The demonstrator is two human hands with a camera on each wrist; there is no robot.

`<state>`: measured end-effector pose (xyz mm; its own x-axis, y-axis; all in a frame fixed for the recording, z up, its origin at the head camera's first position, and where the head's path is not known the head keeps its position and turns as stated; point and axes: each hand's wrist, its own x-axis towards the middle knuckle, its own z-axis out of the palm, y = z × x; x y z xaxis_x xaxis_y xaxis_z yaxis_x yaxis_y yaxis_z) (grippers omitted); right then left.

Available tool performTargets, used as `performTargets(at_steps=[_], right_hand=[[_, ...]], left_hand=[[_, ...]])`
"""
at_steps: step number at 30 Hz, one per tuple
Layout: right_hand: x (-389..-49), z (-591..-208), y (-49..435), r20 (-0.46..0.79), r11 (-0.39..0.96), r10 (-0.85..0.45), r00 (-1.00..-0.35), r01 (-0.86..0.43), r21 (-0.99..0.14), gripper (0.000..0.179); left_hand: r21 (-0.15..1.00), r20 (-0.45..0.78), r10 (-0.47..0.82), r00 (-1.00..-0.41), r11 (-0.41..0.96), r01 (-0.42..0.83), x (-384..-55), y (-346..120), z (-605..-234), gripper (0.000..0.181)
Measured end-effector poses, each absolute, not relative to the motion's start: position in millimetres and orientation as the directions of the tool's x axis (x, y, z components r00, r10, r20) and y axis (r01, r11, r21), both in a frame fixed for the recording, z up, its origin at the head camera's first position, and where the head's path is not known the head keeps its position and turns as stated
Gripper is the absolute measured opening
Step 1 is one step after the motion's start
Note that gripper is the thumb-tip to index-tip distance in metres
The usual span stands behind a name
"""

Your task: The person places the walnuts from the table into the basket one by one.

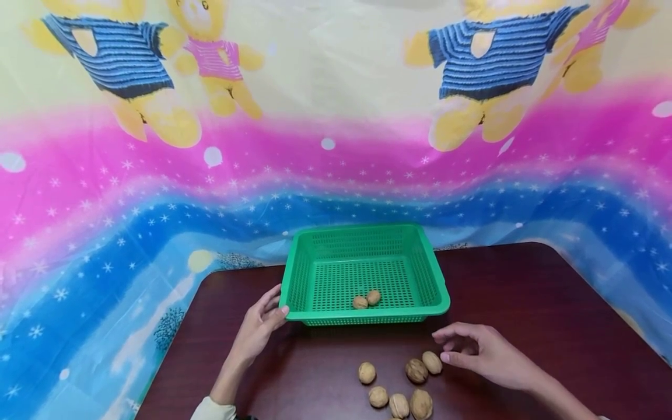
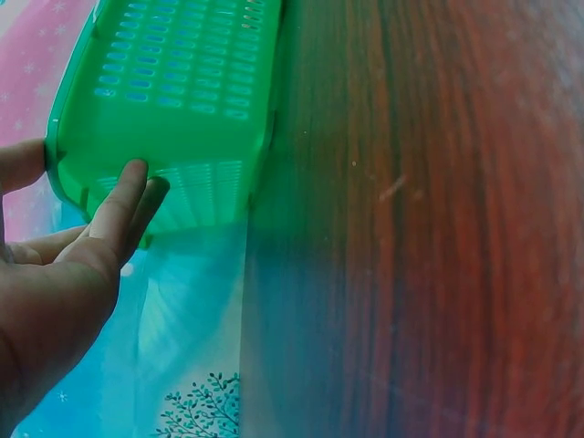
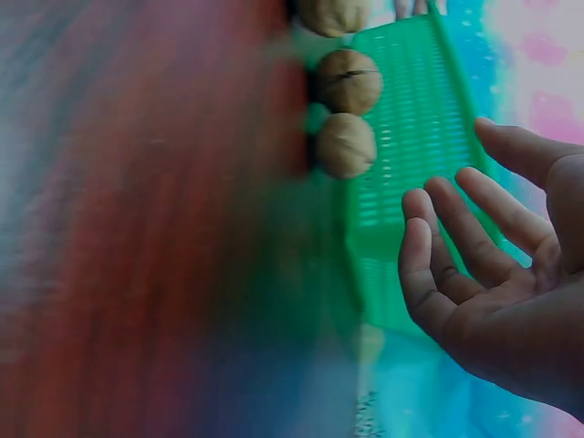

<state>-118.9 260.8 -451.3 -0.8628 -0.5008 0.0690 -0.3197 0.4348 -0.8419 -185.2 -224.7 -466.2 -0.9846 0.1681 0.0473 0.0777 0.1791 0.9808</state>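
Observation:
A green plastic basket [image 1: 362, 318] with slotted walls stands on the dark wooden table, two walnuts [image 1: 374, 297] lying in it near its front wall. My left hand [image 1: 258, 326] holds the basket's front left corner, with the thumb at the rim and fingers against the outer wall [image 2: 155, 137]. My right hand [image 1: 485, 353] hovers just right of a pale walnut [image 1: 432, 362], fingers loosely bent and nothing between them. Against that walnut lies a darker one [image 1: 416, 371]. In the right wrist view, the right hand's fingers [image 3: 474, 228] are spread apart from the walnuts [image 3: 347, 146].
Several more walnuts [image 1: 399, 405] lie in front of the basket, some near the bottom edge of the head view. The dark table [image 1: 504, 286] has a rounded far right corner. A printed cloth with bears [image 1: 315, 163] hangs behind and around the table.

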Motion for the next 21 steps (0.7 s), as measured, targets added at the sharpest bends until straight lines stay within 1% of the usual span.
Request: performTargets(at_steps=[7,16,21], right_hand=[[-124.6,-473.3,259.7,0.066,0.403,-0.553,-0.831,-0.336,-0.851,0.040],[-126.4,-483.7,257.3,0.038,0.442,-0.552,-0.833,-0.331,-0.834,0.042],[-126.8,-485.8,255.4,0.028,0.468,-0.555,-0.831,-0.340,-0.816,0.041]], left_hand=[[0.982,0.053,0.168,-0.984,0.172,0.082,-185.9,-225.5,-464.7,0.067],[0.984,0.053,0.177,-0.983,0.158,0.081,-186.2,-226.2,-467.6,0.067],[0.984,0.055,0.180,-0.982,0.157,0.084,-185.7,-225.8,-467.4,0.068]])
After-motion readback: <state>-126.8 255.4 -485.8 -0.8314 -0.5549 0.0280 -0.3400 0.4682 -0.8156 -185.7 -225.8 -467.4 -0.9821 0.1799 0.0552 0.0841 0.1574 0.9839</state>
